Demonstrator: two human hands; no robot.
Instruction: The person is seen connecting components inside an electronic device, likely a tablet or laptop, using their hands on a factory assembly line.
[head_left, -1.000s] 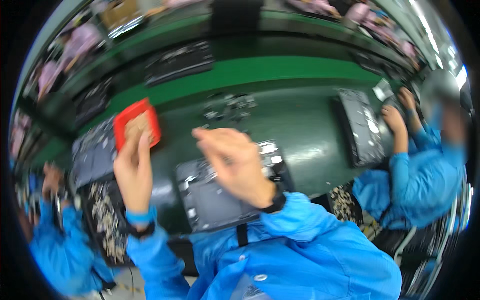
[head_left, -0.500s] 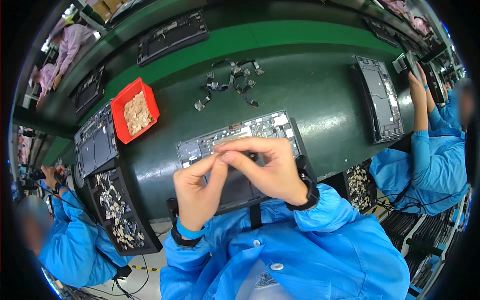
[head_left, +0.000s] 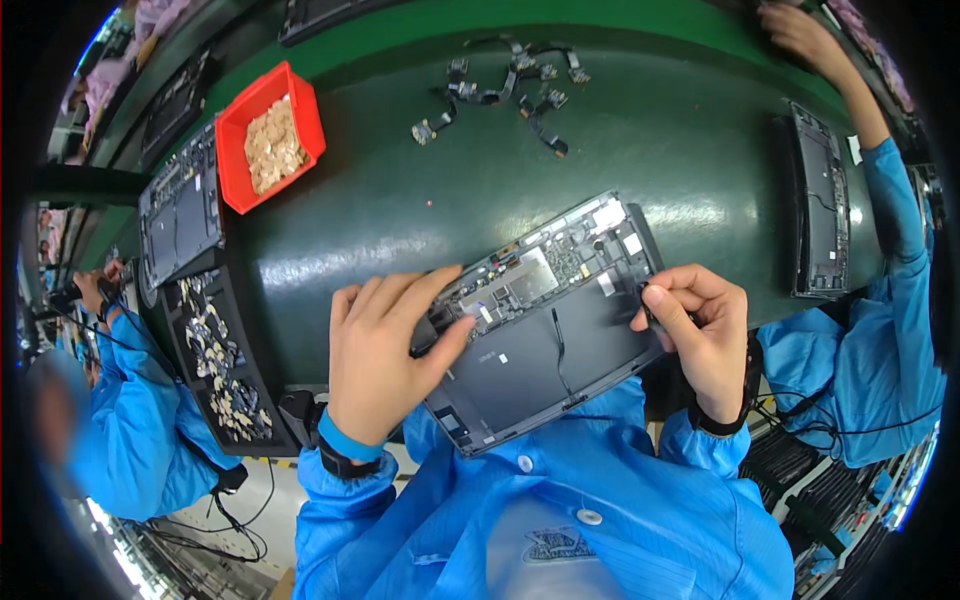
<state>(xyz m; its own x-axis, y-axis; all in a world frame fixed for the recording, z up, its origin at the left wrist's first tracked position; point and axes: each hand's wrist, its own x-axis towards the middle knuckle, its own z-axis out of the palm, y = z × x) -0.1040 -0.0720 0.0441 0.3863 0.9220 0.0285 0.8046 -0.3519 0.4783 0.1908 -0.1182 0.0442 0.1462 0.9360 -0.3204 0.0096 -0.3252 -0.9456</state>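
- Since the earlier frame, the left hand (head_left: 385, 345) and right hand (head_left: 712, 335) have parted; the laptop base (head_left: 530, 370) slants more.
- Left hand: curved about the far-left corner; cannot tell if gripping.
- Laptop base: at the surface's (head_left: 360, 200) near edge; best steadied by its rims, fingertips off the circuit board (head_left: 537, 280). Long axis climbs rightward; board side points away, leftward.
- Right hand: fingertips together at the right rim; cannot tell on what.

No print is readable, even on the open laptop (head_left: 515, 372).
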